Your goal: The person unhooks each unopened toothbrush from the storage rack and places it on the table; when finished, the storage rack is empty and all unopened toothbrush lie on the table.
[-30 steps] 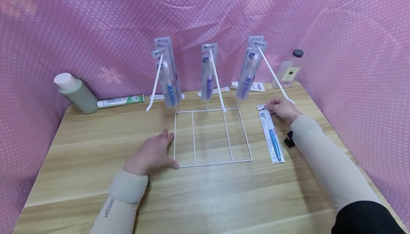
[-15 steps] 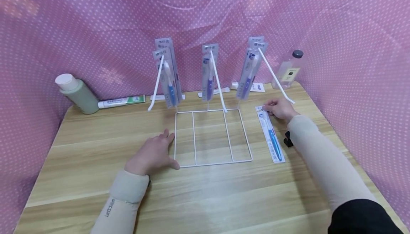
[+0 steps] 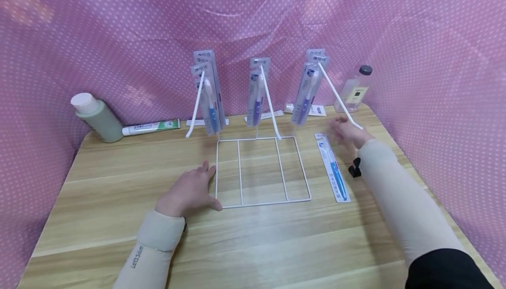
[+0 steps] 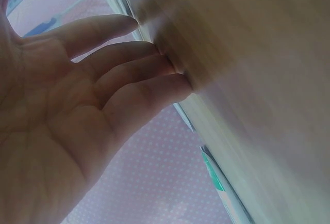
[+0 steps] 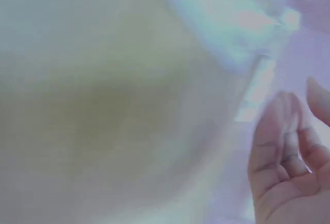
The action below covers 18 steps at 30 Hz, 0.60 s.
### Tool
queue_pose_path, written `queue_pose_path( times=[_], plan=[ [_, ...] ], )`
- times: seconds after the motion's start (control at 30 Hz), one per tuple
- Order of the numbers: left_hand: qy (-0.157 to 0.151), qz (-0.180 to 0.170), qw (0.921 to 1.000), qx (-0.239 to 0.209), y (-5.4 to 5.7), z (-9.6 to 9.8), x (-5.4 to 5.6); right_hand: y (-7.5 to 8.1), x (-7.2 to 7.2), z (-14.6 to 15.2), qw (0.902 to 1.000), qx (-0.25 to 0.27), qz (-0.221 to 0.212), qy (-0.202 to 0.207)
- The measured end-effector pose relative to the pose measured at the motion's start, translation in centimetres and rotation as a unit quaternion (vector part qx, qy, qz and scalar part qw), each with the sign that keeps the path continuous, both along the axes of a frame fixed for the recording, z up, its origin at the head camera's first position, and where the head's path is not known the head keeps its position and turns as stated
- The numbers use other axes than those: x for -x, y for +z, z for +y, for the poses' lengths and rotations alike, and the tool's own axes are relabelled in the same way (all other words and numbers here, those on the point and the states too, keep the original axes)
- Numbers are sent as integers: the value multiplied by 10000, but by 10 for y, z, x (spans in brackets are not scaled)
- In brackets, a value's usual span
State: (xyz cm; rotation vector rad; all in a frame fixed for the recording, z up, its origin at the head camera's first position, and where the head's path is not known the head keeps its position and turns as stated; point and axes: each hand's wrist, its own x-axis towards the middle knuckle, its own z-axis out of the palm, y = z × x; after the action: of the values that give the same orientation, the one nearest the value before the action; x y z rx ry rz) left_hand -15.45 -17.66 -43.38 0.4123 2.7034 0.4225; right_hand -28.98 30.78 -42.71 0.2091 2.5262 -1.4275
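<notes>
My left hand [image 3: 189,193] rests at the left side of a white wire rack [image 3: 240,172], thumb and fingers spread along its base frame. In the left wrist view, the straight fingers [image 4: 149,92] reach down to the wooden table. My right hand [image 3: 348,131], slightly blurred, is just right of the top end of a packaged blue toothbrush [image 3: 333,169] lying on the table. Nothing is between the loosely bent fingers [image 5: 265,146] in the right wrist view. Other packaged toothbrushes hang on the rack's left hook [image 3: 196,104], middle hook [image 3: 270,104] and right hook [image 3: 340,98].
Along the back stand a green bottle [image 3: 100,122] with a white cap and a clear bottle [image 3: 353,91] with a black cap. A toothpaste tube [image 3: 152,127] lies at the back left. Pink dotted cloth [image 3: 257,12] encloses the table [image 3: 269,245].
My right hand has let go of the toothbrush pack and lifted slightly away to the right. The pack's top end has shifted a little left. My left hand stays at the rack.
</notes>
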Motion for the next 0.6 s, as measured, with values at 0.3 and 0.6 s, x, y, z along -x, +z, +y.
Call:
queue_pose_path(
  times=[0.3, 0.6],
  plan=[
    [-110, 164, 9998, 60, 4, 1, -2, 110, -10, -35, 9377, 2715, 2104, -525],
    [-125, 149, 9998, 35, 2, 1, -1, 143, -10, -68, 8628, 4401, 2488, -28]
  ],
)
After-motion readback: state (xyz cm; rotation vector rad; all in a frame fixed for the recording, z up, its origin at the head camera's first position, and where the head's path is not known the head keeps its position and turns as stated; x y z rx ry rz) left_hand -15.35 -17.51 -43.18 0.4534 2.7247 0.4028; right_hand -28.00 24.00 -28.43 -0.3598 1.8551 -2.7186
